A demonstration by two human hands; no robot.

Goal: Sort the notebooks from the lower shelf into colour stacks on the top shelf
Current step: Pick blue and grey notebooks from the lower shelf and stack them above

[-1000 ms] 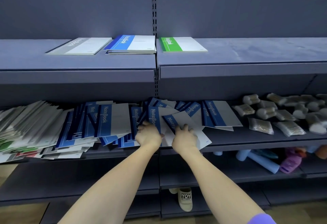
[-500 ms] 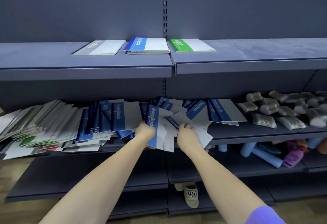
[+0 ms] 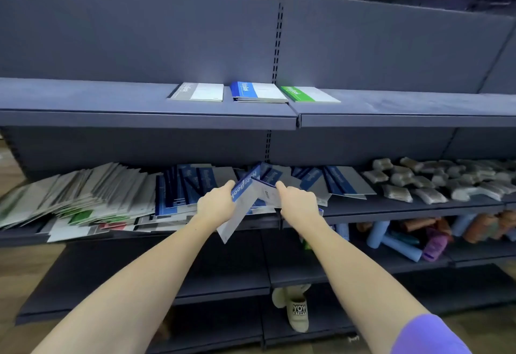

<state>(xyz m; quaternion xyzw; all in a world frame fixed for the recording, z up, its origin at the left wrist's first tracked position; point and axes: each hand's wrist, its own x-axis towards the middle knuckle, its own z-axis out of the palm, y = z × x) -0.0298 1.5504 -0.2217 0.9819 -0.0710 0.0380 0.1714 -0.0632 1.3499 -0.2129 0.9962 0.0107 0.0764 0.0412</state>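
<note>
My left hand (image 3: 216, 205) grips a blue-and-white notebook (image 3: 242, 205) by its blue spine, tilted up off the lower shelf (image 3: 391, 208). My right hand (image 3: 298, 202) holds another white notebook (image 3: 266, 193) beside it. A messy spread of blue notebooks (image 3: 195, 186) and a slanted pile of grey, green and red ones (image 3: 83, 197) cover the lower shelf. On the top shelf (image 3: 139, 119) lie a grey notebook (image 3: 199, 92), a blue stack (image 3: 257, 92) and a green notebook (image 3: 308, 94).
Packets of cotton swabs (image 3: 435, 180) fill the right of the lower shelf. Coloured bottles and tubes (image 3: 413, 239) lie on the shelf beneath. A beige slipper (image 3: 296, 309) sits on the bottom shelf. The top shelf's right half (image 3: 418, 107) is bare.
Both hands have lifted notebooks up from the pile, the left one tilting its blue notebook steeply. The camera has pulled back and looks higher.
</note>
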